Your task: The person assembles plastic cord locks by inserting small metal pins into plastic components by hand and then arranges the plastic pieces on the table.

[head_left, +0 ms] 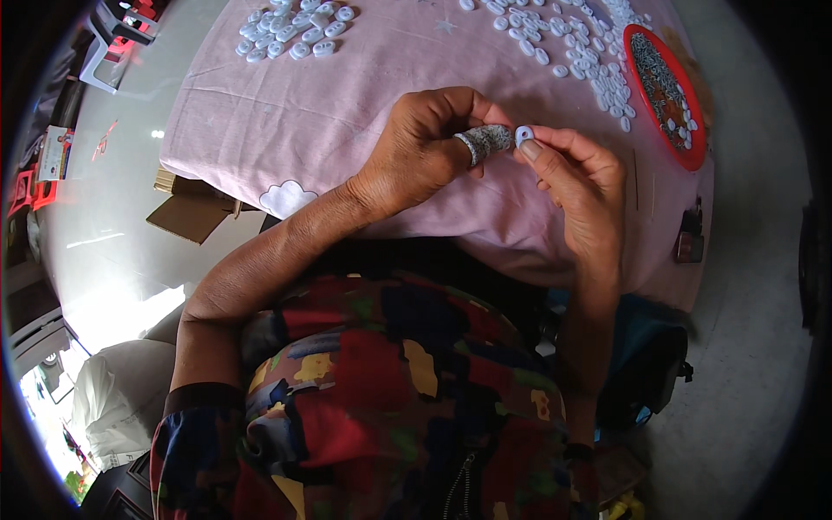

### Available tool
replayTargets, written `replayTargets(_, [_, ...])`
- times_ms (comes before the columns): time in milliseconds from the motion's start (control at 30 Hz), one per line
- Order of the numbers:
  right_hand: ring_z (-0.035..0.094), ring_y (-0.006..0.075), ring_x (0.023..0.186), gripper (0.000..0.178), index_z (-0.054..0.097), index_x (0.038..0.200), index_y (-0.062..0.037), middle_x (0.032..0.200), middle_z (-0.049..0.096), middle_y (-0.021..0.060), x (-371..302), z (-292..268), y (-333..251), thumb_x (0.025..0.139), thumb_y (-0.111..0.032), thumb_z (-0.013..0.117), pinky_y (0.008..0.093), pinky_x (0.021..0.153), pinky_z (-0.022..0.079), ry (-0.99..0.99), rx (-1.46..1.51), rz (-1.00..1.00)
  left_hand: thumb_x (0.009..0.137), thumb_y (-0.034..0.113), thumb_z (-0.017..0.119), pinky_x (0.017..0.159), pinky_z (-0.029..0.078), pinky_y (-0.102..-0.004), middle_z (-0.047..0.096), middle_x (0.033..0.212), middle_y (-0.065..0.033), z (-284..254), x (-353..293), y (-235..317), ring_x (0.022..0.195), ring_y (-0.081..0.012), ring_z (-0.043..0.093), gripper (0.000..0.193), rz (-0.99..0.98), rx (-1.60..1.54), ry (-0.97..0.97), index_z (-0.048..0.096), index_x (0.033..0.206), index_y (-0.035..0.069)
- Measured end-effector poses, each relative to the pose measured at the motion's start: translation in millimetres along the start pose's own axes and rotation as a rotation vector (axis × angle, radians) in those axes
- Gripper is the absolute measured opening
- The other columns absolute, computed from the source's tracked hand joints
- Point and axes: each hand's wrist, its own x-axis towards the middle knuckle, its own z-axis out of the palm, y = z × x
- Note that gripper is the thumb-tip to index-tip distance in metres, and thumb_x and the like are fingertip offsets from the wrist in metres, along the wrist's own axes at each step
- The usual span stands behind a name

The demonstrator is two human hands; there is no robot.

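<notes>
My right hand [576, 178] pinches a small white oval plastic piece [523, 136] with a dark spot in it between thumb and forefinger. Close against it, my left hand [425, 143] is closed, its thumb wrapped in a grey speckled finger cover [485, 143]. Whatever the left fingers hold, if anything, is hidden behind that thumb. Both hands are above the near part of a pink cloth [364, 82]. Beyond the left hand lies a heap of similar white pieces [290, 28]; a larger scatter of white pieces [576, 39] spreads at the far right.
A red oval tray [700, 158] at the table's right edge holds many small metallic parts, brown bits and a few white pieces. A thin dark stick [636, 180] and a small dark bottle-like object [690, 243] lie nearer. An opened cardboard box [191, 208] stands below the left edge.
</notes>
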Motion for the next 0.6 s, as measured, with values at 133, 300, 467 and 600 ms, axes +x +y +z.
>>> replayTargets(133, [0.051,0.0016,0.062,0.020,0.070,0.104,0.0000,0.084,0.071,0.0056,0.3,1.4,-1.8,0.087,-0.011,0.070,0.0150,0.053,0.034,0.016,0.062,0.061,0.088,-0.004,0.057,0.066,0.051,-0.0213,0.068,0.089,-0.0050,-0.1,0.0,2.4,0.075,-0.0072,0.061,0.016,-0.029,0.016,-0.001,0.066,0.102,-0.003])
replayTargets(300, [0.051,0.0012,0.062,0.020,0.070,0.104,-0.0002,0.083,0.071,0.0054,-1.4,4.3,-3.5,0.087,-0.011,0.070,0.0149,0.052,0.033,0.047,0.054,0.070,0.088,-0.003,0.058,0.065,0.049,-0.0204,0.068,0.088,-0.0049,1.0,0.7,1.5,0.073,-0.0068,0.060,0.015,-0.012,-0.003,0.003,0.065,0.102,-0.003])
replayTargets(467, [0.051,0.0009,0.062,0.020,0.070,0.104,-0.0008,0.083,0.072,0.0052,-1.7,5.9,-1.7,0.087,-0.012,0.070,0.0151,0.052,0.033,0.043,-0.051,0.000,0.088,-0.005,0.055,0.065,0.050,-0.0205,0.068,0.090,-0.0060,-2.1,0.8,0.3,0.075,-0.0068,0.061,0.017,-0.007,0.026,-0.018,0.065,0.102,-0.004])
replayTargets(600, [0.051,0.0011,0.062,0.020,0.070,0.104,-0.0008,0.083,0.072,0.0053,-1.6,7.8,-2.9,0.087,-0.012,0.070,0.0152,0.052,0.033,0.040,-0.044,0.008,0.088,-0.009,0.051,0.067,0.052,-0.0209,0.068,0.093,-0.0075,-2.0,0.8,-1.8,0.078,-0.0082,0.062,0.021,0.010,-0.029,-0.016,0.064,0.103,-0.005])
